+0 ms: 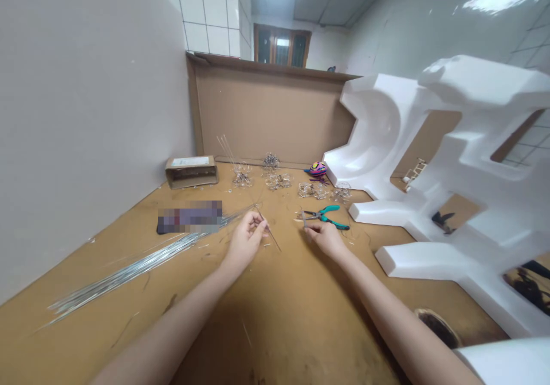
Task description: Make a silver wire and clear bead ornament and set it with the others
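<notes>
My left hand (249, 235) is closed in a pinch around a thin dark wire (274, 240) that slants down toward the middle of the table. My right hand (327, 238) is also closed, its fingertips pinching a short, thin grey piece (303, 219) that looks like wire; its exact form is too small to tell. Just beyond the right hand lie needle-nose pliers (330, 208) with teal handles, jaws pointing left. A bundle of long straight silvery wires (146, 264) stretches across the left side, its far end near my left hand.
Several piles of bent wire pieces (278, 181) lie at the back, beside a colourful patterned object (318, 169). An open small cardboard box (192, 174) and a blurred-out dark object (189, 217) are at left. Large white foam pieces (412, 213) stand along the right.
</notes>
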`<state>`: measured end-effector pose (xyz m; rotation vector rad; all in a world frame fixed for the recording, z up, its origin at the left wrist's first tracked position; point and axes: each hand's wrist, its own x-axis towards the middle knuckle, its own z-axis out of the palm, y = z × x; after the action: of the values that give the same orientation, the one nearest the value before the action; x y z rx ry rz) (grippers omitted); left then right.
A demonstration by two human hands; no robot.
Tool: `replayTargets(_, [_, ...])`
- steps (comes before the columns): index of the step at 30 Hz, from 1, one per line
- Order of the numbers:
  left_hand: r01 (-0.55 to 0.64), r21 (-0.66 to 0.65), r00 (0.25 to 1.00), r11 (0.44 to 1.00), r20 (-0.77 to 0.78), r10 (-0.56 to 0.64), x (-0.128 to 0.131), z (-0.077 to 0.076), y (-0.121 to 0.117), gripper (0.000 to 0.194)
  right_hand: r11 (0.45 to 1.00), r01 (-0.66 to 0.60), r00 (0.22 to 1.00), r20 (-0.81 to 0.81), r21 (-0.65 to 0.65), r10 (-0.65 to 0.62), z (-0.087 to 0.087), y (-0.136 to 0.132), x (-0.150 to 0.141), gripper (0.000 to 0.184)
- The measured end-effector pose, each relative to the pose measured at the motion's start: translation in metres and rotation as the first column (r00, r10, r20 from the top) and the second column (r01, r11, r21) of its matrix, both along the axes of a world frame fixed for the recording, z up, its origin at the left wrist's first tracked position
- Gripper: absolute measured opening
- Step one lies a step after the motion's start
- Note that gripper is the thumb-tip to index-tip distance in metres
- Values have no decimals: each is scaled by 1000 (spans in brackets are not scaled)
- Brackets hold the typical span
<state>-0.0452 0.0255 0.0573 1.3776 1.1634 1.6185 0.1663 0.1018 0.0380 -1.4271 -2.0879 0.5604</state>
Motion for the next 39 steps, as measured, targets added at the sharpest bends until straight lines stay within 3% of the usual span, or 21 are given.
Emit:
replayTargets(5, [-23, -13, 998, 1000, 51, 24, -4, -9, 6, 19, 999, -35, 945, 325, 40, 20, 20, 42, -49, 19])
replayTargets(9, [-68, -19, 995, 998, 67, 69, -15, -18, 16, 19, 998, -40, 874, 487, 55, 9, 22, 64, -77, 20])
replayTargets(18, [-134, -35, 975, 990, 176, 138, -29, -20, 27, 21, 992, -16, 790, 610, 125, -64, 14, 67, -79, 25])
replayTargets(22, [-129, -43, 969, 991, 206, 135, -27, -20, 26, 22, 989, 22, 806, 583, 145, -103, 16, 66, -78, 25])
replayTargets(27, [-113, -66, 966, 991, 225, 125, -28, -20, 26, 24, 988, 77, 886, 446, 133, -129, 16, 65, -74, 22])
replayTargets(33, [-45, -115, 969, 992, 235, 71, -27, -19, 24, 28, 999, 41, 986, 162, 21, -44, 11, 52, -51, 28])
replayTargets(39, [16, -155, 985, 988, 170, 11, -16, -22, 19, 26, 996, 30, 999, -13, -80, -31, 3, 42, -24, 26])
